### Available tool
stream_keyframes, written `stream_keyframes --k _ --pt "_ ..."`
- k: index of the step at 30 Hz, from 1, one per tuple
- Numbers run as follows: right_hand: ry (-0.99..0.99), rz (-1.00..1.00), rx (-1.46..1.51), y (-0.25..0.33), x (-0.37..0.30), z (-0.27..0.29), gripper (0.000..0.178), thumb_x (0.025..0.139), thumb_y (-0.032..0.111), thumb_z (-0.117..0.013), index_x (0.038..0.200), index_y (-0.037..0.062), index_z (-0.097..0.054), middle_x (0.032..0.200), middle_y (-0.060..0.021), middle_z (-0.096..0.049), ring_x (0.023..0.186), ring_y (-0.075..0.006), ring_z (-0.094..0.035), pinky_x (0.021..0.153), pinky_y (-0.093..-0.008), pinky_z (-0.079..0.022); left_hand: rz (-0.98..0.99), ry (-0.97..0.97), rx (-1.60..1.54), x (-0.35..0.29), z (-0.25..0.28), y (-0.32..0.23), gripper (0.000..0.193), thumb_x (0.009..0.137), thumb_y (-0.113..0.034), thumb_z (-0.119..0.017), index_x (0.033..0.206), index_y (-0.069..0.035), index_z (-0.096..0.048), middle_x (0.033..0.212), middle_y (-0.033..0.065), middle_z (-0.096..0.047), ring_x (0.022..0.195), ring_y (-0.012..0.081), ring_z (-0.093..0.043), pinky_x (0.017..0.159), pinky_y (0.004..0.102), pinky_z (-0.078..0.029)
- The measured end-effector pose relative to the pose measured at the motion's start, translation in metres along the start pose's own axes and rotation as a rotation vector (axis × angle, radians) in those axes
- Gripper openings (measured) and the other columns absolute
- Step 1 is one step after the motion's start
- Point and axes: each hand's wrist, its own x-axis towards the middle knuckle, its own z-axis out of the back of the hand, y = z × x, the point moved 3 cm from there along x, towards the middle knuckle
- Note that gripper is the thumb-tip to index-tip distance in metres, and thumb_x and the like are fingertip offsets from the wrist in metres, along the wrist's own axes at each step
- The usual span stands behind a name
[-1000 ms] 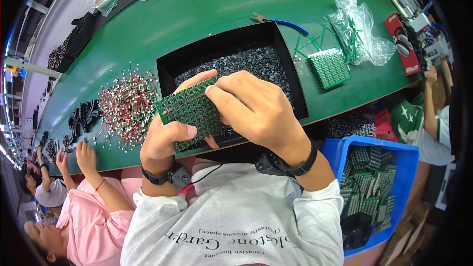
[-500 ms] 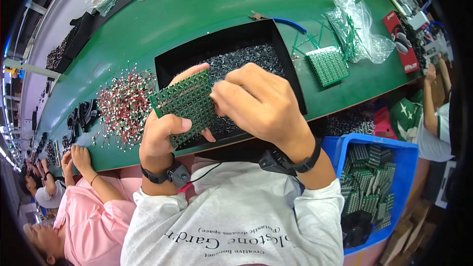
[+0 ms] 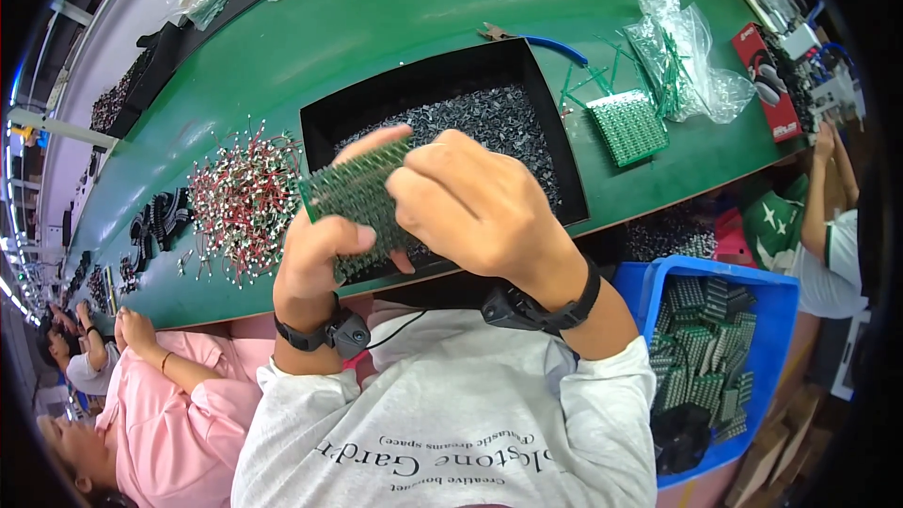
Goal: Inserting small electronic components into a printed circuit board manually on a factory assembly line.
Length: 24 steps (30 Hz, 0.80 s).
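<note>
A green circuit board panel (image 3: 359, 196), covered with rows of small parts, is held tilted over a black tray (image 3: 324, 127). My left hand (image 3: 315, 249) grips its left side, with the thumb on the near face and fingers behind. My right hand (image 3: 484, 212) is closed with fingers curled in at the panel's right edge. Whatever its fingertips pinch is hidden by the hand. Small dark loose pieces (image 3: 499, 118) fill the tray below both hands.
Left of the tray lies a heap of small parts with red wires (image 3: 246, 198). Blue-handled cutters (image 3: 560, 47), a stack of panels (image 3: 628, 127), a clear bag (image 3: 701, 85) and a red box (image 3: 767, 85) lie rightward. A blue bin (image 3: 785, 320) holds several panels. A person in pink (image 3: 179, 404) sits left.
The panel has tipped so its face shows more slantwise. My right hand has shifted slightly left against its edge. The left hand still grips it.
</note>
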Motion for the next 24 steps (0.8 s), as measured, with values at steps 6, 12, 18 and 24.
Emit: stream_keyframes --k 6,12,18,24 --pt "0.046 -0.108 -0.107 -0.01 -0.001 0.011 0.026 0.064 -0.006 -0.077 0.087 -0.0011 -0.067 0.079 -0.0083 -0.061 0.065 -0.0243 -0.062 0.055 -0.0331 -0.053 -0.025 -0.017 0.036 0.003 -0.004 -0.004 0.096 0.06 -0.014 -0.051 0.153 0.005 -0.034 0.108 0.0182 -0.067 0.087 0.0285 -0.069 0.067 0.037 -0.063" --pt "-0.034 -0.067 0.032 -0.001 0.004 -0.005 0.026 0.067 -0.004 -0.075 0.092 -0.0014 -0.068 0.084 -0.0083 -0.064 0.067 -0.0239 -0.063 0.056 -0.0328 -0.054 -0.002 -0.042 0.063 0.001 -0.006 0.0 0.095 0.061 -0.013 -0.051 0.153 0.002 -0.035 0.105 0.0155 -0.068 0.082 0.0254 -0.07 0.072 0.0335 -0.061" --pt "0.013 -0.039 -0.001 0.004 0.006 -0.012 0.028 0.066 0.001 -0.073 0.093 -0.0022 -0.066 0.087 -0.0098 -0.063 0.071 -0.025 -0.065 0.059 -0.0334 -0.055 0.003 -0.06 0.072 -0.003 -0.006 0.0 0.094 0.061 -0.008 -0.051 0.153 0.001 -0.036 0.103 0.0147 -0.068 0.081 0.0234 -0.069 0.074 0.0312 -0.058" --pt "-0.03 -0.047 0.04 0.002 0.008 -0.01 0.023 0.068 -0.003 -0.072 0.089 -0.0009 -0.064 0.083 -0.01 -0.061 0.071 -0.0257 -0.064 0.06 -0.0348 -0.055 -0.018 -0.065 0.039 0.0 -0.003 0.001 0.093 0.06 -0.009 -0.051 0.152 0.002 -0.038 0.104 0.0149 -0.067 0.078 0.0251 -0.069 0.073 0.0323 -0.058"
